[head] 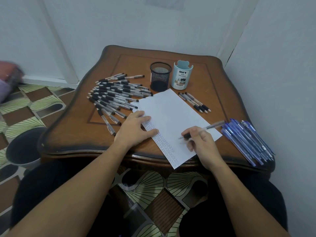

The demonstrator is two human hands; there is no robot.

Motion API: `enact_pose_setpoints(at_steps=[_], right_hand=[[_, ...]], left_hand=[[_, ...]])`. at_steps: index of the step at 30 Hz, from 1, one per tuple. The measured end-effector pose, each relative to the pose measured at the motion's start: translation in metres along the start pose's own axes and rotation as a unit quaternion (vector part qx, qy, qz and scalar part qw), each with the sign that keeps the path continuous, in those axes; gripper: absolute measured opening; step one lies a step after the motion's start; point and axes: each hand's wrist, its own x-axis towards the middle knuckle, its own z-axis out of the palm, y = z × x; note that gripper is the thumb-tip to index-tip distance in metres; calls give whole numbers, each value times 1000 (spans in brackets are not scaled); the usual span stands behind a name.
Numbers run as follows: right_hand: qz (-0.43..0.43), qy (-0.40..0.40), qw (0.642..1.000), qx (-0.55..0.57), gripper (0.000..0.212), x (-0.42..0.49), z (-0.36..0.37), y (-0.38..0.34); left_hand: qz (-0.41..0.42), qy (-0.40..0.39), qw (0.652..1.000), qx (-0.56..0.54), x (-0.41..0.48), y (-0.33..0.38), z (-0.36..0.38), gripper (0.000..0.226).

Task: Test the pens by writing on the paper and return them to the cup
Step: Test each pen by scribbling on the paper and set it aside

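- Right now the paper (171,113) lies slantwise on the wooden table (68,134), and its near corner hangs over the table's front edge.
- Rows of small pen marks run down the paper's left margin.
- The left hand (135,129) rests flat on that left margin, its fingers straight and spread, grasping nothing.
- The right hand (200,142) is over the paper's near right part. Its fingers are curled round a clear pen (207,127) with a black grip.
- The pen slants, with its tip pointing left and down at the sheet and its back end reaching past the paper's right edge. Whether the tip touches the sheet cannot be told.
- A big heap of black-grip pens (116,98) lies fanned out to the left of the paper, and the nearest ones touch its left edge.
- Just beyond the paper's far corner stands a black mesh cup (160,76), upright, with no pens standing up out of it.
- A pale blue desk organizer (181,76) stands upright beside the mesh cup, on its right.
- Four black-grip pens (195,102) lie side by side to the right of the paper's far edge.
- A bundle of blue pens (248,141) lies to the right of the paper's near right corner, at the table's edge.
- Well to the left of the paper, a dark round bin (24,146) stands on the patterned floor (34,103).
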Motion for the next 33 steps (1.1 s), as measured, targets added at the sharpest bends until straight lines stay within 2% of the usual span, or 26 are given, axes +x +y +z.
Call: enact_pose_setpoints(at_steps=[2, 4, 5, 8, 10, 15, 20, 21, 23, 25, 27, 30, 33], right_hand=[[10, -10, 1000, 26, 34, 3, -3, 1], [15, -28, 998, 62, 17, 6, -4, 3], [19, -34, 997, 73, 26, 6, -3, 2], [18, -55, 994, 92, 74, 8, -3, 1], [16, -68, 994, 85, 82, 9, -4, -1], [42, -88, 992, 80, 63, 10, -4, -10], [106, -56, 988, 100, 41, 29, -14, -23], [88, -39, 994, 50, 35, 36, -18, -28], [25, 23, 990, -137, 25, 58, -28, -35], [-11, 88, 951, -297, 31, 84, -38, -41], [-14, 120, 916, -383, 40, 109, -44, -46], [-3, 114, 869, -482, 32, 137, -46, -52], [27, 76, 827, -557, 24, 153, -42, -48]], left_hand=[[0, 0, 1000, -1, 0, 0, 0, 67], [1, -1, 1000, -1, 0, 0, 0, 67], [2, -1, 1000, 0, 1, -1, 0, 67], [6, 1, 1000, -5, 2, -2, 1, 67], [8, 2, 1000, -8, 2, -2, 2, 67], [3, -2, 1000, -4, 2, -3, 2, 67], [4, -9, 1000, -1, 4, -4, 2, 69], [6, -10, 1000, -1, 4, -5, 2, 69], [8, -9, 1000, -4, 4, -6, 2, 69], [10, -8, 1000, -8, 4, -6, 3, 69], [10, -8, 1000, -14, 4, -7, 2, 68], [8, -10, 1000, -19, 4, -8, 2, 68], [11, -9, 1000, -20, 4, -9, 3, 68]])
